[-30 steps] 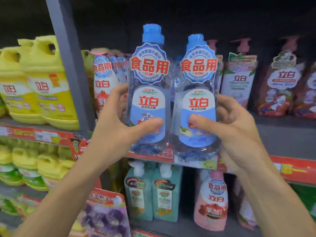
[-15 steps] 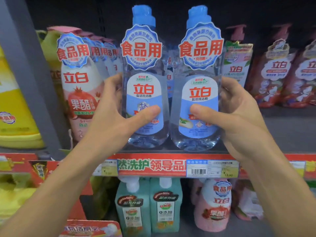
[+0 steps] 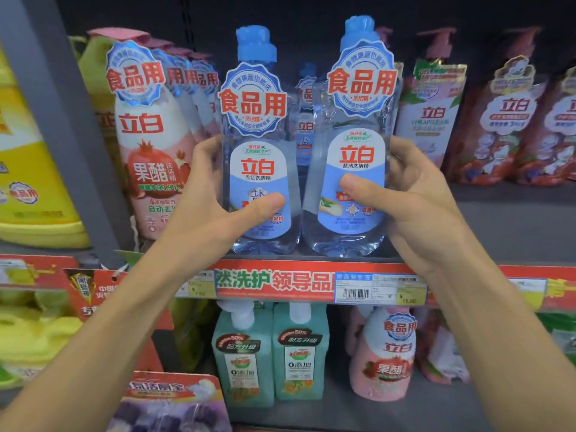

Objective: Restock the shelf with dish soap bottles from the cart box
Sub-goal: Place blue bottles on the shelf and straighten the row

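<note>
Two clear dish soap bottles with blue caps and blue-white labels stand side by side at the front edge of the shelf [image 3: 498,232]. My left hand [image 3: 212,210] is wrapped around the left bottle [image 3: 258,145], thumb across its label. Around the right bottle [image 3: 358,132] my right hand [image 3: 417,201] grips the same way. Both bottle bases rest on the shelf just behind the red price strip [image 3: 274,280]. Another clear bottle [image 3: 304,120] shows between them, further back. The cart box is out of view.
Pink-white soap bottles [image 3: 149,157] stand close on the left, pump bottles [image 3: 430,116] and red refill pouches [image 3: 505,129] on the right. A grey upright post [image 3: 62,135] and yellow jugs [image 3: 28,169] are far left. Green bottles [image 3: 271,353] fill the shelf below.
Both hands have carried the two bottles forward and down onto the shelf edge. My view has moved closer and to the right.
</note>
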`<control>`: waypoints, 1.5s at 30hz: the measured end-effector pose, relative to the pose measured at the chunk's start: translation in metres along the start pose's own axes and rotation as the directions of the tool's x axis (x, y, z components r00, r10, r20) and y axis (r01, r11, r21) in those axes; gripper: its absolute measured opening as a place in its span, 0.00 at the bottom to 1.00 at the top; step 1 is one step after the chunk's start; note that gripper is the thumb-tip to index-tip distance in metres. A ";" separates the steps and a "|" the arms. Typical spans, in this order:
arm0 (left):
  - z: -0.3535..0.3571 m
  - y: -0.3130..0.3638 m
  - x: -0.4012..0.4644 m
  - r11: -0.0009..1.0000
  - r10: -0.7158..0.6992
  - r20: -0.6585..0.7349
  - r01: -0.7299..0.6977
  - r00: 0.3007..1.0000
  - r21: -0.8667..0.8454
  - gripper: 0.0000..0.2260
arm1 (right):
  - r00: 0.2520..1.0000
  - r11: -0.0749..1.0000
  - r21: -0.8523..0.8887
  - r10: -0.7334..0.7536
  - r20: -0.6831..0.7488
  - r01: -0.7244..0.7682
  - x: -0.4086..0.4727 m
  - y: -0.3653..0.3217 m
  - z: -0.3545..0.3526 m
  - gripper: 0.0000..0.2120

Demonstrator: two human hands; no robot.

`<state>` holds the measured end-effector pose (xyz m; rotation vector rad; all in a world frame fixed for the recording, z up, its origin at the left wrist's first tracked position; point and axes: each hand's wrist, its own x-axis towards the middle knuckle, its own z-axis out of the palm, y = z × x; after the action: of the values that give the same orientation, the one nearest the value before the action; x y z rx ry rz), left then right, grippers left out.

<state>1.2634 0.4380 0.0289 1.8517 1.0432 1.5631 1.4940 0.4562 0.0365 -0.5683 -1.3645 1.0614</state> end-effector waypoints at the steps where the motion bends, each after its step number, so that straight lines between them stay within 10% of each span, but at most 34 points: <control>1: 0.000 0.001 -0.001 1.000 -0.001 0.008 0.001 1.000 0.015 0.36 | 1.000 1.000 0.008 0.008 0.006 -0.008 0.001 0.001 -0.001 0.30; 13: 0.018 0.015 -0.019 0.947 -0.012 -0.119 0.050 0.993 0.318 0.29 | 0.997 0.998 0.012 0.068 -0.023 -0.068 0.004 0.002 0.001 0.31; 18: 0.037 0.019 -0.036 0.757 0.108 -0.343 0.146 0.933 0.637 0.41 | 0.999 0.998 -0.021 0.053 0.000 -0.053 -0.003 -0.001 0.001 0.30; 27: 0.052 0.020 -0.042 0.688 0.134 -0.447 0.242 0.884 0.684 0.38 | 0.998 0.901 -0.430 -0.065 -0.026 0.047 -0.023 -0.012 0.003 0.28; 31: 0.061 0.029 -0.037 0.660 0.114 -0.451 0.272 0.885 0.700 0.37 | 0.974 0.716 -0.696 -0.193 -0.117 0.058 -0.036 -0.005 0.018 0.45; 45: 0.058 0.033 0.001 0.588 -0.082 -0.430 0.392 0.899 0.707 0.27 | 0.961 0.567 -0.822 -0.249 -0.117 0.046 -0.039 0.000 0.027 0.45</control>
<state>1.3275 0.4253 0.0421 1.7947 2.3640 1.3898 1.4735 0.4160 0.0219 -1.1901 -1.6310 0.1305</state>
